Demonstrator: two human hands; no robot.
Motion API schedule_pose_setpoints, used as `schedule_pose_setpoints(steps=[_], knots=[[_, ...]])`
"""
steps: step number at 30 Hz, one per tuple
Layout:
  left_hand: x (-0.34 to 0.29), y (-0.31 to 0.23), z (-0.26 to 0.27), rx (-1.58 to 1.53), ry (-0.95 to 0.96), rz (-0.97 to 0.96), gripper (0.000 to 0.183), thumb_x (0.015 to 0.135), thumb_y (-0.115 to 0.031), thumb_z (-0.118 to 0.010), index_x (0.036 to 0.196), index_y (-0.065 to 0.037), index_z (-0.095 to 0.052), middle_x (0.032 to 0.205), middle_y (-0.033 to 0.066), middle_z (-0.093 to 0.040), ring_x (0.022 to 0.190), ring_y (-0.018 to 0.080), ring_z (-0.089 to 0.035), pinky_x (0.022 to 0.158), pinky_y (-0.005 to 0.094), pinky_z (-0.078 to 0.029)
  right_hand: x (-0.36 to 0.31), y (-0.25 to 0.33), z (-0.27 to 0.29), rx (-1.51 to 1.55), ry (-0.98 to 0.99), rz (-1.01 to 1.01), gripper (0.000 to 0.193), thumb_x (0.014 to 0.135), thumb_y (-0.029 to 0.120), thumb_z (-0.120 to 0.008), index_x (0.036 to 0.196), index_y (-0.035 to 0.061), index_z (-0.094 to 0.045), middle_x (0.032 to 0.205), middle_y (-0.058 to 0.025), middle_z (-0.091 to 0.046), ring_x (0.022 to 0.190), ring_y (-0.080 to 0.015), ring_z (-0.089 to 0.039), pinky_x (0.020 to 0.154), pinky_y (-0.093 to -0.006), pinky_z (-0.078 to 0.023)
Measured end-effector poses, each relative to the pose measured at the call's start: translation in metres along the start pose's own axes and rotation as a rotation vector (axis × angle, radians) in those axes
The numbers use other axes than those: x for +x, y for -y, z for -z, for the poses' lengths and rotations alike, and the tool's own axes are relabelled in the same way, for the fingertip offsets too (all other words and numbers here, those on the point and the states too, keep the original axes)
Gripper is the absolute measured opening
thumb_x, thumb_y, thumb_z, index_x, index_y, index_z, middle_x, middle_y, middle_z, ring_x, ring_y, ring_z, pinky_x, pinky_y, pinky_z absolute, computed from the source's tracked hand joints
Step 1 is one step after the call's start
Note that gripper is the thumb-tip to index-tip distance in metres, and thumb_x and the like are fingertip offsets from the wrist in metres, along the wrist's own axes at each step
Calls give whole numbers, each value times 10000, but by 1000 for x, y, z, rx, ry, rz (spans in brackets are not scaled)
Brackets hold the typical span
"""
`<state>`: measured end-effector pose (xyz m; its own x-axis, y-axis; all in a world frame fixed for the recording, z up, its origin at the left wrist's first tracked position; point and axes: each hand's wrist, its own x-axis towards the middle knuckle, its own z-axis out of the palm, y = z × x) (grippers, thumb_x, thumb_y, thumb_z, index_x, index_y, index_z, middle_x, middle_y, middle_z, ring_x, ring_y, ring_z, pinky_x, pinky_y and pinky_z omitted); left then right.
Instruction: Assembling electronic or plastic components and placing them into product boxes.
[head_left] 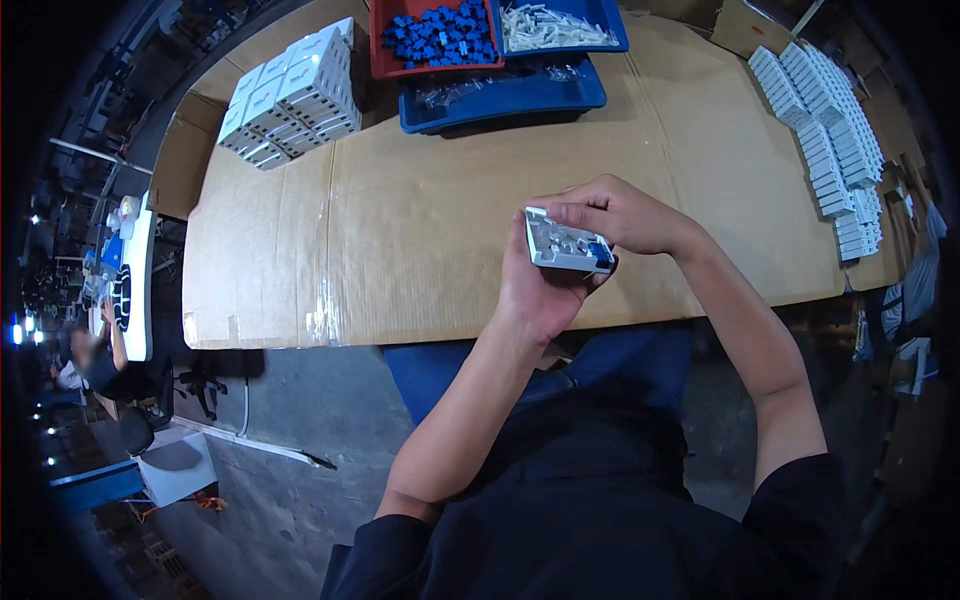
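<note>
Beyond a dark shirt (580, 510), an open white casing (568, 246) is held by the left hand (537, 290) above the cardboard (430, 240) and touched by the right hand (632, 213), whose grip cannot be told. Blue trays (510, 117) are set farther back, flanked by white stacks (290, 98).

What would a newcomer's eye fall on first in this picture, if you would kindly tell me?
Most likely the open white case near the middle, in the grip of the left hand, with the right hand touching it. Next might come the bright blue pieces in the red bin at the top, then the stacked white boxes at upper left.
</note>
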<state>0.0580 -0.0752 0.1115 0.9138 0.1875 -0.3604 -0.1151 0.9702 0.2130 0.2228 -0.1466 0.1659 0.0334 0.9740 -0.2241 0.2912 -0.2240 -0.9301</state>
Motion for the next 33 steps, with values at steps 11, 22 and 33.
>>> schedule_pose_setpoints(steps=[11, 22, 33], knots=[[13, 3, 3, -23, -12, 94, 582, 1085, -622, -294, 1285, -150, -569, 1156, 83, -639, 994, 277, -643, 724, 439, -522, -3, -2, 2, -171, -64, -98, 504, 1078, 455, -586, 1224, 0, -748, 1079, -102, -797, 921, -134, -693, 856, -295, -555], [16, 12, 19, -107, 15, 75, 546, 1120, -536, -260, 1349, -133, -548, 1281, 123, -630, 1140, 310, -632, 878, 502, -547, -18, -20, -9, -82, -100, -107, 489, 1094, 457, -547, 1432, 120, -653, 1101, -74, -777, 957, -117, -667, 873, -302, -549], [-3, 16, -4, 126, -267, -66, 618, 1092, -632, -277, 1387, -160, -545, 1283, 78, -621, 1212, 253, -608, 1049, 485, -494, -27, -26, -35, -45, -178, 117, 538, 1089, 402, -561, 1495, 50, -562, 1391, -155, -679, 1174, -205, -653, 1045, -329, -486]])
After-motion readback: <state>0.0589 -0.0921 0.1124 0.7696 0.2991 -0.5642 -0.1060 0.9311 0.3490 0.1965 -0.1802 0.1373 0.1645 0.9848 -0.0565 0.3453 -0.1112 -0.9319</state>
